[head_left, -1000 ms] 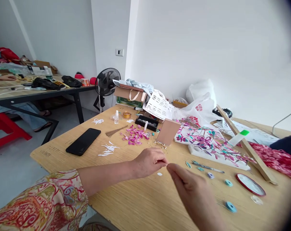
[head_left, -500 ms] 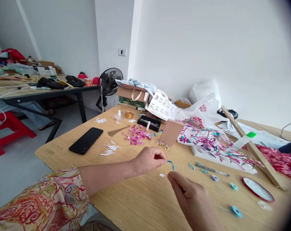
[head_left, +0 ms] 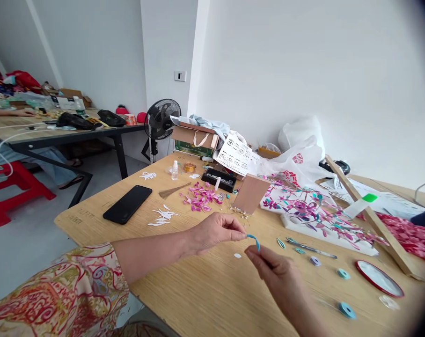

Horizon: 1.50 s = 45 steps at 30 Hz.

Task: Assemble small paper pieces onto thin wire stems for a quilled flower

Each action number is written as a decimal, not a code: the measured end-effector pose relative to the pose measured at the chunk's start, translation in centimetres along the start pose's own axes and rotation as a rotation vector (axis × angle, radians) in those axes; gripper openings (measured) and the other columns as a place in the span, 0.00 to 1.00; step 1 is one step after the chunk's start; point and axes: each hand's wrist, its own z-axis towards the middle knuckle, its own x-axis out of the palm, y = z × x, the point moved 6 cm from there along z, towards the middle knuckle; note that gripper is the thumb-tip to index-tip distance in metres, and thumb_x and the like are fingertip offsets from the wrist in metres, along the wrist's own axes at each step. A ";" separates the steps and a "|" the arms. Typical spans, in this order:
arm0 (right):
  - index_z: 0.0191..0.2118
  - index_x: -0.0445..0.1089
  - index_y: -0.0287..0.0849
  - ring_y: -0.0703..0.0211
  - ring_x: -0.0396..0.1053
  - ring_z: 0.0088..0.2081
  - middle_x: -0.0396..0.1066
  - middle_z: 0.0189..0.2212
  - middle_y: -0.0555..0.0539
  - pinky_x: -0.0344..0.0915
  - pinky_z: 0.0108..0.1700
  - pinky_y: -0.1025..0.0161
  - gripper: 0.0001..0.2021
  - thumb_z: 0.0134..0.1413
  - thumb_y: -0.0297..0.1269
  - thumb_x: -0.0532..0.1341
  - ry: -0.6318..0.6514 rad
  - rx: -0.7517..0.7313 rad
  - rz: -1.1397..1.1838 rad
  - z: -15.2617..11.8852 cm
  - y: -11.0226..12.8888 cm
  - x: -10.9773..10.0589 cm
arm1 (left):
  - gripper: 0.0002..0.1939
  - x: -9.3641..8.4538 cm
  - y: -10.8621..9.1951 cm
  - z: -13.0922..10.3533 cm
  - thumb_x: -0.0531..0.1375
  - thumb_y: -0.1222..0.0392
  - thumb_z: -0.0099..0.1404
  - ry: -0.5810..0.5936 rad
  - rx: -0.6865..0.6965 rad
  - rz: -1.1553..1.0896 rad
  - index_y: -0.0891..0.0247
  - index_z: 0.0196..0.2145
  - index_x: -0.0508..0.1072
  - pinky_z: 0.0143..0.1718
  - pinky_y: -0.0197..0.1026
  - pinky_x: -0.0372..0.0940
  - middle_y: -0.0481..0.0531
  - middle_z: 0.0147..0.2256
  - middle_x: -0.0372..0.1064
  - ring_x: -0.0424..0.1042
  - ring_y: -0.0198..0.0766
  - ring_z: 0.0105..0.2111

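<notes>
A short, narrow blue strip (head_left: 255, 239), bent in a curve, stretches between my two hands above the table. My left hand (head_left: 219, 233) pinches its upper left end between thumb and fingertips. At the lower right end, the closed fingertips of my right hand (head_left: 274, 264) grip it. A small white oval piece (head_left: 237, 255) lies on the table just below my hands. From a blue thread spool (head_left: 347, 310) a thin pale thread runs toward my right wrist. Green leaf-shaped loops (head_left: 281, 243) and tweezers (head_left: 314, 248) lie to the right.
Pink petals (head_left: 201, 197), white slivers (head_left: 163, 216) and a phone (head_left: 127, 204) lie on the left. Beaded flower sprays (head_left: 304, 208) rest at the back right beside a wooden bar (head_left: 374, 220). A red-rimmed round lid (head_left: 380, 278) lies at the right. Another person's hand (head_left: 25, 113) shows at the far table.
The blue strip now shows more of its curve between my hands. My right hand has turned slightly and its fingertips sit a little higher. The whole view has shifted slightly.
</notes>
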 end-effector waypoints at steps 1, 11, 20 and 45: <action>0.24 0.66 0.42 0.67 0.58 0.17 0.60 0.14 0.53 0.54 0.20 0.72 0.17 0.56 0.42 0.46 -0.010 -0.030 -0.044 -0.7 0.6 0.2 | 0.04 -0.2 0.1 0.1 0.60 0.64 0.49 -0.034 0.011 0.038 0.69 0.22 0.68 0.29 0.31 0.55 0.45 0.22 0.62 0.60 0.26 0.24; 0.25 0.68 0.44 0.65 0.62 0.20 0.67 0.18 0.52 0.55 0.22 0.71 0.14 0.52 0.41 0.49 -0.047 -0.032 -0.127 1.7 1.6 -4.3 | 0.03 2.5 -1.5 -0.7 0.58 0.66 0.51 0.191 0.229 0.520 0.67 0.23 0.70 0.29 0.32 0.57 0.47 0.23 0.64 0.62 0.30 0.26; 0.24 0.65 0.42 0.67 0.56 0.15 0.58 0.12 0.54 0.50 0.19 0.71 0.17 0.54 0.43 0.46 -0.105 0.030 -0.079 -0.8 1.4 1.0 | 0.03 0.2 -1.2 0.1 0.56 0.68 0.52 -0.143 0.280 0.506 0.67 0.23 0.69 0.29 0.32 0.58 0.48 0.25 0.65 0.64 0.30 0.27; 0.24 0.67 0.43 0.64 0.59 0.19 0.63 0.15 0.53 0.53 0.22 0.70 0.13 0.50 0.43 0.50 -0.115 0.088 -0.079 1.7 0.9 -4.0 | 0.05 2.5 -1.3 -0.5 0.56 0.67 0.56 0.096 0.483 0.821 0.66 0.25 0.71 0.36 0.33 0.58 0.48 0.25 0.68 0.65 0.30 0.29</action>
